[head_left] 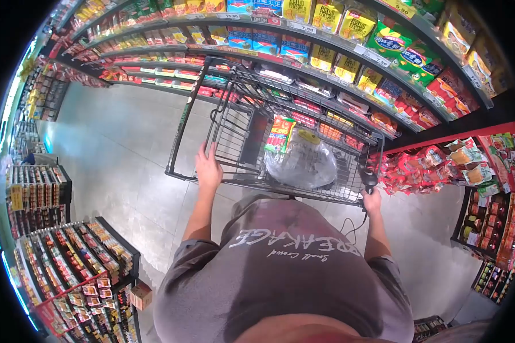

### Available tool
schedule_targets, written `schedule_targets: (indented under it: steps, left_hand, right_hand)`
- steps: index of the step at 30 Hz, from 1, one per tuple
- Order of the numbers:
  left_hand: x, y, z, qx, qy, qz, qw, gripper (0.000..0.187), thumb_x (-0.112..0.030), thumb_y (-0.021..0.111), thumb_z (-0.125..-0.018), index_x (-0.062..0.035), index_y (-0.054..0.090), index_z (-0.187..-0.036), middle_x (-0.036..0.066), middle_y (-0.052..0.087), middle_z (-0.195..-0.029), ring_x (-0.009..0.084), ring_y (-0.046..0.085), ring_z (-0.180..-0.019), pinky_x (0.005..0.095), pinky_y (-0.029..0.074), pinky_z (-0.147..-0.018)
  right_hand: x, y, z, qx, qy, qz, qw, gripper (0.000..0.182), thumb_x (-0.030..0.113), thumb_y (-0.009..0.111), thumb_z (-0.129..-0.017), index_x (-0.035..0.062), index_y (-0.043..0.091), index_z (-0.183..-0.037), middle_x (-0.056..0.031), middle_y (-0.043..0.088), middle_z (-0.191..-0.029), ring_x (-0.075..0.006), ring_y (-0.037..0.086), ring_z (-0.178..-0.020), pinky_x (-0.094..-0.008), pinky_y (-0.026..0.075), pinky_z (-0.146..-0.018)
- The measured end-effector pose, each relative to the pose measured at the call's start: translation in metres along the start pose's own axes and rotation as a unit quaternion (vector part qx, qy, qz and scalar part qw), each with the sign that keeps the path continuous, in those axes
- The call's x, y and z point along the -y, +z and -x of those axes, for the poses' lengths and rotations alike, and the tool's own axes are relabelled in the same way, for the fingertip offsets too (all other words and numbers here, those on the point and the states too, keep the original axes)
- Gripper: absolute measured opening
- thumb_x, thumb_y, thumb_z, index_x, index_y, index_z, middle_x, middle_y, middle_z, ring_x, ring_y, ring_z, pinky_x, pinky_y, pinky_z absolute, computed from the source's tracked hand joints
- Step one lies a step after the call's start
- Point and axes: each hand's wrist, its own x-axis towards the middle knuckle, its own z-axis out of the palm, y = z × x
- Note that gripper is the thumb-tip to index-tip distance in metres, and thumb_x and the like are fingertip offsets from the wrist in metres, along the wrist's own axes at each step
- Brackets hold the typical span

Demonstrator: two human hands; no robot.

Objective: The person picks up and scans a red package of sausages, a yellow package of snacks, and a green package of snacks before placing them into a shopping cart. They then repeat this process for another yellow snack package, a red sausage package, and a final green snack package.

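A black wire shopping cart (pixel 180 134) stands sideways in front of me. My left hand (pixel 210 167) rests at its near rim by the left end, fingers stretched out over the wire frame. At the right near corner, my right hand (pixel 372 202) is closed around the cart's edge. A black rounded piece (pixel 368 178) sits just above that hand, and a thin black cable (pixel 352 224) hangs below it. Inside the basket lie a red and green snack packet (pixel 280 135) and a clear plastic bag (pixel 306 167); the bag's contents are hard to make out.
Shelves of packaged snacks (pixel 326 60) curve along the cart's far side. Red packets (pixel 418 168) hang at the right, with racks of jars (pixel 483 220) beyond. A stocked display rack (pixel 77 268) and a cardboard box (pixel 141 295) stand at lower left. Grey tiled floor (pixel 114 131) extends left.
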Motion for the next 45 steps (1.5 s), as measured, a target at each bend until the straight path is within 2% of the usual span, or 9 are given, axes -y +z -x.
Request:
schedule_targets:
  steps: [6,10,11,14,17,21,26,35,45]
  left_hand:
    - [0.029,0.005,0.002,0.007,-0.073,0.043,0.996,0.058,-0.003,0.059,-0.083,-0.0039,0.048,-0.139,0.025,0.050,-0.132,0.0407,0.052,-0.117,0.0462,0.044,-0.102]
    - [0.023,-0.011,0.012,0.019,-0.140,0.062,0.988,0.056,-0.005,0.060,-0.082,-0.0034,0.049,-0.137,0.025,0.053,-0.126,0.0418,0.054,-0.114,0.0470,0.045,-0.100]
    - [0.021,-0.011,0.019,0.014,-0.159,0.058,0.986,0.055,-0.005,0.060,-0.082,-0.0043,0.050,-0.136,0.025,0.053,-0.125,0.0416,0.054,-0.113,0.0474,0.045,-0.099]
    - [0.033,-0.007,0.049,-0.022,-0.111,0.040,0.993,0.055,-0.006,0.060,-0.083,-0.0057,0.050,-0.137,0.025,0.053,-0.127,0.0414,0.054,-0.115,0.0477,0.045,-0.100]
    - [0.036,-0.019,0.062,-0.029,-0.105,0.004,0.994,0.055,-0.006,0.060,-0.084,-0.0079,0.050,-0.138,0.024,0.052,-0.131,0.0412,0.053,-0.118,0.0479,0.045,-0.101]
    - [0.063,-0.015,0.046,-0.059,-0.112,0.001,0.992,0.049,-0.008,0.058,-0.085,-0.0099,0.055,-0.133,0.023,0.053,-0.132,0.0404,0.054,-0.119,0.0473,0.046,-0.100]
    - [0.109,-0.017,0.008,-0.085,-0.153,-0.031,0.984,0.042,-0.010,0.059,-0.083,-0.0091,0.059,-0.125,0.020,0.057,-0.128,0.0383,0.056,-0.115,0.0465,0.047,-0.097]
    - [0.251,-0.011,-0.060,-0.069,-0.113,0.000,0.991,0.068,-0.013,0.067,-0.079,-0.0050,0.045,-0.142,0.024,0.049,-0.138,0.0422,0.047,-0.127,0.0465,0.040,-0.108]
    - [0.322,-0.050,-0.168,0.090,-0.196,-0.035,0.976,0.075,-0.018,0.063,-0.081,-0.0004,0.035,-0.148,0.027,0.050,-0.136,0.0427,0.051,-0.125,0.0464,0.043,-0.105]
  right_hand:
    - [-0.012,0.018,0.012,-0.026,-0.092,0.036,0.995,0.043,0.019,0.072,-0.075,0.0032,0.064,-0.114,-0.0178,0.070,-0.096,-0.0330,0.067,-0.092,-0.0426,0.050,-0.086]
    - [0.023,-0.001,0.045,0.049,0.033,-0.064,0.996,0.051,0.025,0.073,-0.076,0.0039,0.062,-0.122,-0.0216,0.064,-0.113,-0.0381,0.062,-0.107,-0.0457,0.046,-0.096]
    - [-0.016,0.015,0.020,0.007,-0.045,-0.010,0.999,0.051,0.024,0.073,-0.077,0.0051,0.062,-0.123,-0.0212,0.065,-0.115,-0.0373,0.062,-0.109,-0.0454,0.047,-0.097]
    - [-0.008,0.012,0.024,0.032,-0.047,0.055,0.997,0.051,0.026,0.073,-0.077,0.0069,0.063,-0.123,-0.0195,0.068,-0.110,-0.0380,0.063,-0.108,-0.0450,0.047,-0.095]
    - [-0.002,0.019,0.020,0.055,-0.098,0.019,0.994,0.041,0.024,0.073,-0.080,0.0050,0.062,-0.115,-0.0171,0.067,-0.094,-0.0308,0.068,-0.086,-0.0433,0.052,-0.080]
    - [0.000,0.049,-0.009,0.048,-0.127,0.030,0.990,0.045,0.027,0.075,-0.079,0.0072,0.062,-0.117,-0.0154,0.066,-0.096,-0.0290,0.068,-0.083,-0.0431,0.052,-0.076]
    - [0.057,0.067,0.006,0.078,-0.126,0.057,0.987,0.048,0.029,0.076,-0.078,0.0090,0.063,-0.120,-0.0164,0.070,-0.095,-0.0330,0.068,-0.090,-0.0435,0.051,-0.082]
    - [0.158,0.155,0.029,0.061,-0.175,0.075,0.980,0.043,0.025,0.074,-0.076,0.0094,0.062,-0.115,-0.0233,0.067,-0.107,-0.0441,0.064,-0.102,-0.0521,0.049,-0.091]
    - [0.269,0.231,0.058,0.041,-0.098,0.088,0.990,0.037,0.021,0.072,-0.076,0.0053,0.062,-0.108,-0.0227,0.061,-0.119,-0.0440,0.061,-0.107,-0.0501,0.050,-0.093]
